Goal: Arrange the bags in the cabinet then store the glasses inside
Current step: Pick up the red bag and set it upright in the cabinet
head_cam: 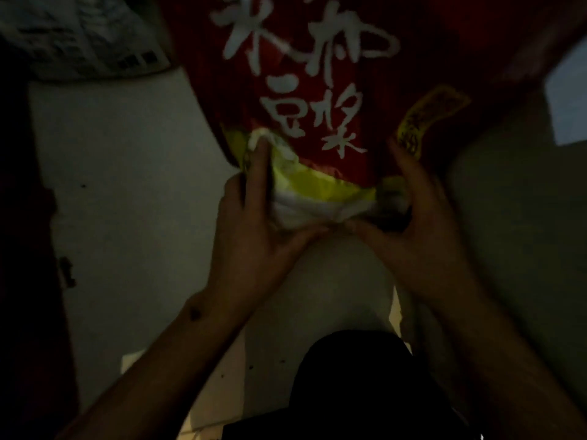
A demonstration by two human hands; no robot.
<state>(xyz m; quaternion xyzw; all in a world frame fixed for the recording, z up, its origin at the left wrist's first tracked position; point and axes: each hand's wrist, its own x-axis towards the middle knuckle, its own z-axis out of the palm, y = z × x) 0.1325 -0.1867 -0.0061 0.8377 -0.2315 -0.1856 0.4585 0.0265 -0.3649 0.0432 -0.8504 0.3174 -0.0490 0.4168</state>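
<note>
both hands, left hand [254, 223] and right hand [422, 217], pinch the red bag's [317, 90] near edge; soft, crinkly, probably light; hold corners.

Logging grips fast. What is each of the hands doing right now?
Left hand: grips the near end of the red bag.
Right hand: grips the same end.

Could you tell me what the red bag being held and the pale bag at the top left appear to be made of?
The red bag looks like thin, slightly glossy plastic film: its printed near edge crumples where the left hand and right hand grip it. The pale bag seems to be creased printed plastic or paper; the picture is too dark to tell which.
</note>
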